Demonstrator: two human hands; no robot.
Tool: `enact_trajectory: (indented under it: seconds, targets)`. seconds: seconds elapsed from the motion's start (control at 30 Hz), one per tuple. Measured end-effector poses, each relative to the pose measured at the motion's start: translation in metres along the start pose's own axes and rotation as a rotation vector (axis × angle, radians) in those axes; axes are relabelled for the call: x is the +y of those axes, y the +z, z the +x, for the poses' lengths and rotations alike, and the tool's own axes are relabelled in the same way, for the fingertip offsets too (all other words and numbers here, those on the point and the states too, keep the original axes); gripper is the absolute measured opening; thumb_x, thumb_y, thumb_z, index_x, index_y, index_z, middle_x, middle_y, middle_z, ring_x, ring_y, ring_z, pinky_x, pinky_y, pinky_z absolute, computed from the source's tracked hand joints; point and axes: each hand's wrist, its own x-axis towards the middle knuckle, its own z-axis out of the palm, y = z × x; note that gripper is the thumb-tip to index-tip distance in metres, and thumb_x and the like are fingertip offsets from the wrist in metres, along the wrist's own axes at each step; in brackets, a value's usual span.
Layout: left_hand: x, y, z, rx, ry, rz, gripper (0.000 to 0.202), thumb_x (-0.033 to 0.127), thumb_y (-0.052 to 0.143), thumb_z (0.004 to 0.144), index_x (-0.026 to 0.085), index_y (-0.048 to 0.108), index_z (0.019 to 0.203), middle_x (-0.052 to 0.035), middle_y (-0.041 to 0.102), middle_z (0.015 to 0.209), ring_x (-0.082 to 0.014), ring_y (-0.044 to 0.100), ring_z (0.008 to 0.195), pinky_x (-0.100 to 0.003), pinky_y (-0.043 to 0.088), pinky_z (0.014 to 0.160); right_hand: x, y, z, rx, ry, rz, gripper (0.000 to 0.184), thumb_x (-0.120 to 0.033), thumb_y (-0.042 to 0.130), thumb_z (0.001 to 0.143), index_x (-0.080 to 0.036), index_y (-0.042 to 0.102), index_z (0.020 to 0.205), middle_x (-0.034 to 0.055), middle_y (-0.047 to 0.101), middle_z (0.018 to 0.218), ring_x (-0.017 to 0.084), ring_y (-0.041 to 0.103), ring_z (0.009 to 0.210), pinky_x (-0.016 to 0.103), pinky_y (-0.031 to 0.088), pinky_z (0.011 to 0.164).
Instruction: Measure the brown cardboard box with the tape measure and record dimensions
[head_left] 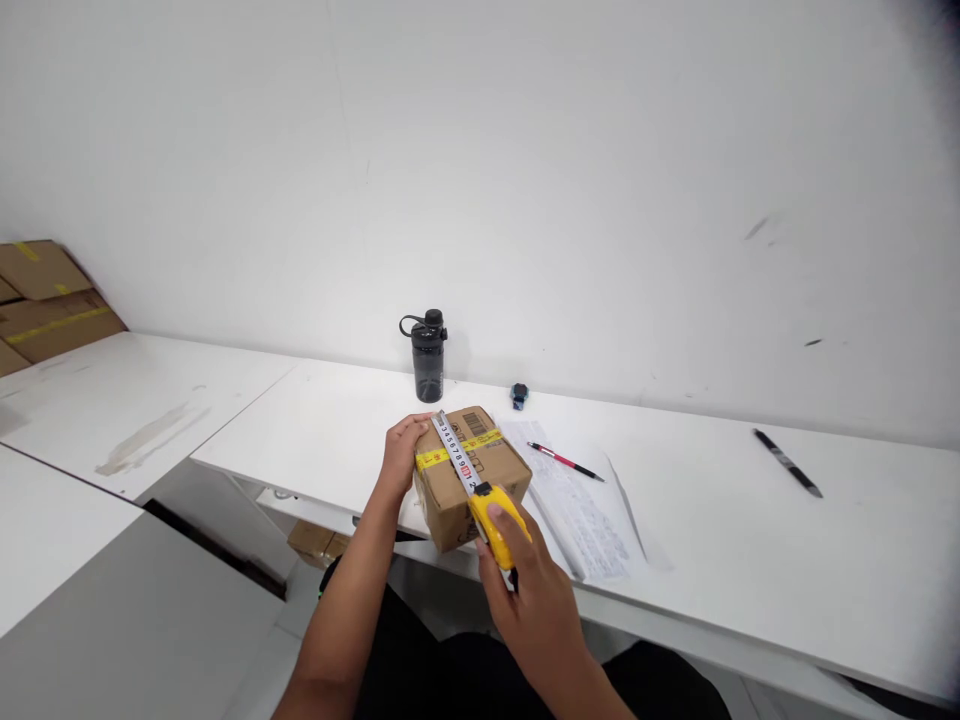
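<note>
A small cardboard box (501, 472) with a strip of yellow tape across its top sits at the table's front edge. My right hand (536, 590) is wrapped round a yellow tape measure (501, 525) at the box's near edge. Its metal blade runs out across the box top, number marks up, to the far left edge. My left hand (403, 452) grips the box's left side, with fingertips at the far corner by the blade's end. Whether those fingers also pinch the blade tip is hard to make out.
Right of the box, a red and black pen (566, 461) lies on written paper sheets (592, 525). Behind stand a dark water bottle (428, 362) and a watch (519, 396). Another pen (787, 462) lies far right. Cardboard boxes (56, 310) are stacked far left; another box (315, 543) is below.
</note>
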Motion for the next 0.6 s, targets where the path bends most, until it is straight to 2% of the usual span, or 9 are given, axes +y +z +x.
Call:
enact_trajectory:
  seconds: [0.17, 0.37, 0.5, 0.6]
  targets:
    - [0.001, 0.0, 0.0, -0.011, 0.008, -0.009, 0.023, 0.027, 0.061, 0.069, 0.015, 0.073, 0.085, -0.0054, 0.073, 0.089, -0.0198, 0.063, 0.08, -0.029, 0.046, 0.074, 0.002, 0.002, 0.0, 0.012, -0.007, 0.051, 0.058, -0.014, 0.049, 0.09, -0.029, 0.03, 0.143, 0.0143, 0.049, 0.135, 0.026, 0.058, 0.118, 0.036, 0.06, 0.078]
    - [-0.002, -0.001, 0.0, -0.024, 0.001, -0.002, 0.025, 0.027, 0.061, 0.071, 0.015, 0.072, 0.089, -0.0052, 0.073, 0.089, -0.0193, 0.063, 0.079, -0.028, 0.046, 0.074, 0.006, 0.003, -0.002, -0.016, 0.01, 0.113, 0.06, -0.012, 0.047, 0.091, -0.032, 0.027, 0.144, 0.0144, 0.042, 0.14, 0.026, 0.051, 0.126, 0.04, 0.057, 0.086]
    - [-0.001, -0.004, -0.006, -0.005, 0.026, -0.026, 0.029, 0.03, 0.062, 0.073, 0.014, 0.071, 0.096, -0.0064, 0.072, 0.096, -0.0196, 0.063, 0.084, -0.029, 0.047, 0.077, 0.015, -0.001, 0.003, 0.017, -0.013, 0.162, 0.066, -0.009, 0.048, 0.09, -0.033, 0.024, 0.147, 0.0135, 0.045, 0.138, 0.026, 0.049, 0.127, 0.042, 0.055, 0.089]
    - [0.001, -0.015, -0.015, -0.001, 0.048, -0.081, 0.03, 0.032, 0.062, 0.075, 0.015, 0.069, 0.098, -0.0061, 0.07, 0.098, -0.0192, 0.063, 0.085, -0.028, 0.047, 0.076, 0.025, -0.008, 0.007, 0.076, -0.026, 0.197, 0.069, -0.007, 0.049, 0.089, -0.037, 0.025, 0.146, 0.0114, 0.047, 0.135, 0.026, 0.05, 0.125, 0.044, 0.055, 0.087]
